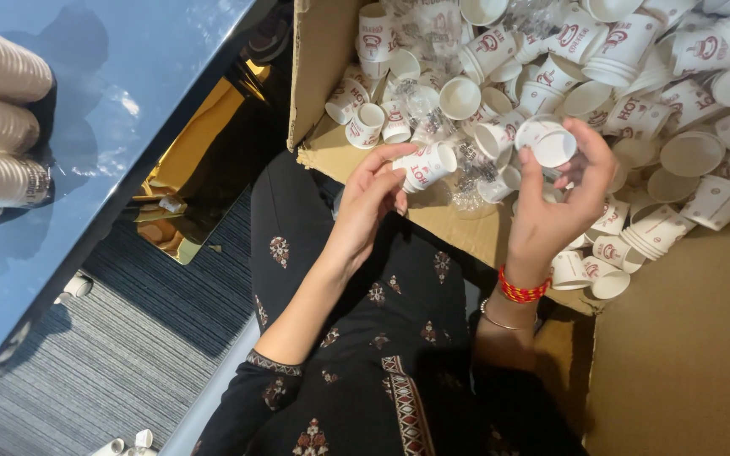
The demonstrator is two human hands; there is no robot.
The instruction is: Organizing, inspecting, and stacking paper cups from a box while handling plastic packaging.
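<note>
Paper cup [427, 165] lies sideways, pinched by the left hand [371, 198] above the cardboard box [323, 59]. Right hand [561, 198] grips another cup [548, 142] over the box's loose cups [678, 93].

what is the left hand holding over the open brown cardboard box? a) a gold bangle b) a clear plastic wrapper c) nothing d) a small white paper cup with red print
d: the left hand pinches a small white paper cup with red print by its fingertips above the cardboard box.
</note>
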